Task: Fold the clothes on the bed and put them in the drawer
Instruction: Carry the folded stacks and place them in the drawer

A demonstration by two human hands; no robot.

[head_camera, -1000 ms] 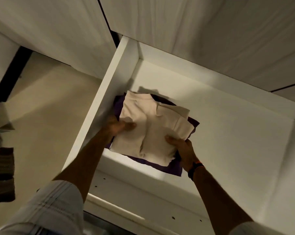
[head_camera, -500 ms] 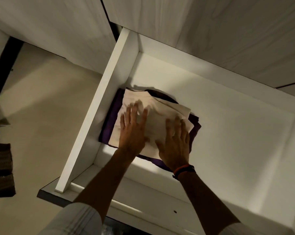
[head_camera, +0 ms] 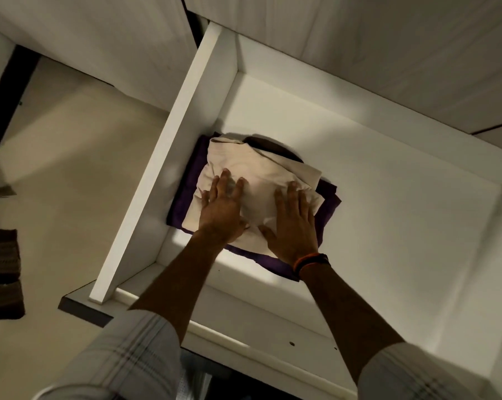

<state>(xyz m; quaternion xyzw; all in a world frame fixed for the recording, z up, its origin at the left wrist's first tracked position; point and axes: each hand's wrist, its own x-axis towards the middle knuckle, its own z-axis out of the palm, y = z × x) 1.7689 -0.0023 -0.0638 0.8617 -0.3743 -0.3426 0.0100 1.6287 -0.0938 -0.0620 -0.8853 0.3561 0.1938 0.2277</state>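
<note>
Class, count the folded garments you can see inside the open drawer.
3: a cream garment on top under both hands, a purple garment beneath it, and a dark garment showing behind. More may be hidden underneath.

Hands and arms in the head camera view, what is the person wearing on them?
Both forearms are bare, with light sleeves pushed up near the elbows. The left sleeve is pale with faint plaid stripes; the right sleeve looks plain and pale. On the wrist of the right hand sits a dark band with an orange edge. The left hand wears nothing visible.
</note>
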